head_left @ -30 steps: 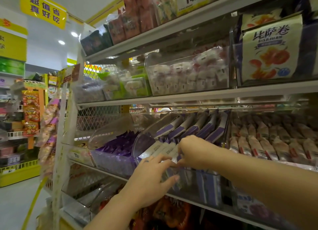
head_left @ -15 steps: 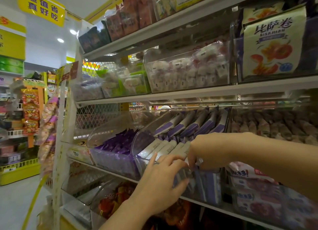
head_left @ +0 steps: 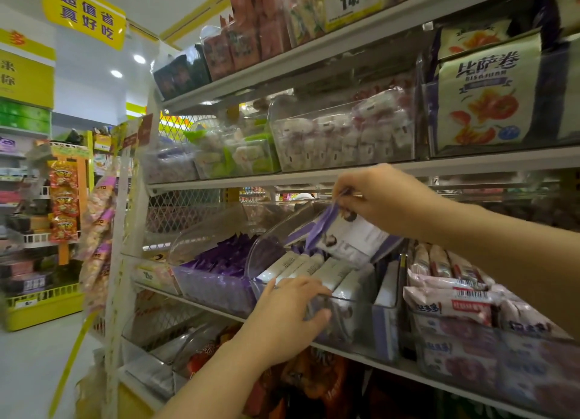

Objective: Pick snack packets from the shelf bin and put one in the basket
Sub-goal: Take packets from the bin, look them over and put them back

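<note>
A clear plastic shelf bin (head_left: 361, 308) holds several white and purple snack packets (head_left: 317, 266) standing in a row. My right hand (head_left: 383, 195) pinches the top edge of one white and purple snack packet (head_left: 351, 236) and holds it lifted above the bin. My left hand (head_left: 288, 315) rests on the bin's front rim, fingers over the edge and thumb against the front wall. No basket is in view.
A bin of dark purple packets (head_left: 219, 261) sits left of the task bin, and pink packets (head_left: 452, 290) fill the bin to its right. The shelf above (head_left: 282, 180) hangs close over my right hand. An aisle floor (head_left: 25, 371) lies at the left.
My right hand has risen out of the bin with one packet pinched in it. My left hand has stayed at the bin's front rim.
</note>
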### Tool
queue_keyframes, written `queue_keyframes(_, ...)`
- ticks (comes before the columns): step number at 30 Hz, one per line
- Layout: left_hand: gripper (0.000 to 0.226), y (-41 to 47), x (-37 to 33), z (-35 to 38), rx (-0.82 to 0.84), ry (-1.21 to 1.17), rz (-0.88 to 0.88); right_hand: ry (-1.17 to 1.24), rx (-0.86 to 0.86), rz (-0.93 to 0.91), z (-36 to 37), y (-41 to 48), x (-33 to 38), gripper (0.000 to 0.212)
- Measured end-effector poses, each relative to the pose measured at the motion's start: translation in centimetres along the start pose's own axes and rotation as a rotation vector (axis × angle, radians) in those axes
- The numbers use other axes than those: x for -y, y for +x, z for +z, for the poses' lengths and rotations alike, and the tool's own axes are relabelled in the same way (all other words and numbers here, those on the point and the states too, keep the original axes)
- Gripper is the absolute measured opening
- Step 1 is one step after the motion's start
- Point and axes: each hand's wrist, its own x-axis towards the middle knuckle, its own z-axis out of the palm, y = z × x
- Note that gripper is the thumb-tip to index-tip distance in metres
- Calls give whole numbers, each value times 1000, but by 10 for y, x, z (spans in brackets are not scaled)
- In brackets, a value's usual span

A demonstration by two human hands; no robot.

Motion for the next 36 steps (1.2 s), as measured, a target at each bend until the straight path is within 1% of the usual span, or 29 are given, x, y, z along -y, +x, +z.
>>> queue_keyframes(2, 24, -10, -2, -3, -113, -208, -47, 135, -119, -15, -4, -7, 13, 10)
queue_keyframes(4, 13, -21, -3, -8, -300, -407, -123, 242, -217, -58, 0, -18, 28, 8)
queue_keyframes(5, 18, -26, -3, -12, -376, -523, -166, 288, -253, -80, 4, -25, 36, 8)
queue_keyframes(6, 28, -30, -3, -15, -427, -666, -226, 333, -278, -98, 11, -31, 44, 8)
queue_keyframes(8, 49, -42, -3, -21, -436, -977, -405, 434, -286, -120, 29, -44, 61, 8)
queue_keyframes(10, 62, -60, 3, -24, -350, -1204, -553, 555, -237, -130, 52, -57, 78, 9)
queue_keyframes(12, 67, -84, 14, -24, -292, -1379, -616, 635, -164, -155, 78, -71, 96, 9)
queue_keyframes(13, 63, -95, 20, -24, -307, -1429, -628, 659, -131, -170, 91, -77, 103, 9)
queue_keyframes(15, 48, -117, 34, -22, -374, -1463, -639, 732, -45, -178, 116, -89, 117, 7)
queue_keyframes(17, 38, -140, 49, -21, -416, -1450, -663, 827, 77, -142, 138, -99, 132, 9)
queue_keyframes(19, 32, -163, 62, -17, -430, -1393, -692, 929, 159, -64, 164, -106, 146, 12)
queue_keyframes(20, 31, -175, 68, -14, -431, -1369, -699, 995, 180, 3, 178, -109, 154, 10)
queue_keyframes(21, 32, -187, 74, -10, -423, -1349, -695, 1071, 199, 91, 191, -112, 161, 5)
queue_keyframes(22, 36, -199, 79, -6, -397, -1333, -680, 1153, 222, 187, 204, -114, 169, 6)
queue_keyframes(24, 40, -220, 88, 2, -308, -1307, -657, 1356, 325, 366, 228, -116, 185, 24)
queue_keyframes(25, 41, -228, 91, 6, -270, -1287, -658, 1462, 405, 445, 240, -116, 192, 34)
queue_keyframes(26, 42, -235, 95, 11, -241, -1262, -670, 1535, 482, 508, 252, -117, 199, 39)
queue_keyframes(28, 48, -245, 103, 21, -228, -1201, -721, 1617, 549, 565, 271, -121, 211, 37)
queue_keyframes(30, 50, -250, 109, 31, -237, -1142, -740, 1735, 527, 621, 284, -126, 219, 35)
queue_keyframes(33, 43, -251, 111, 41, -210, -1211, -778, 1902, 570, 789, 294, -129, 221, 32)
queue_keyframes(36, 41, -254, 113, 48, -163, -1238, -781, 2005, 702, 938, 299, -129, 218, 35)
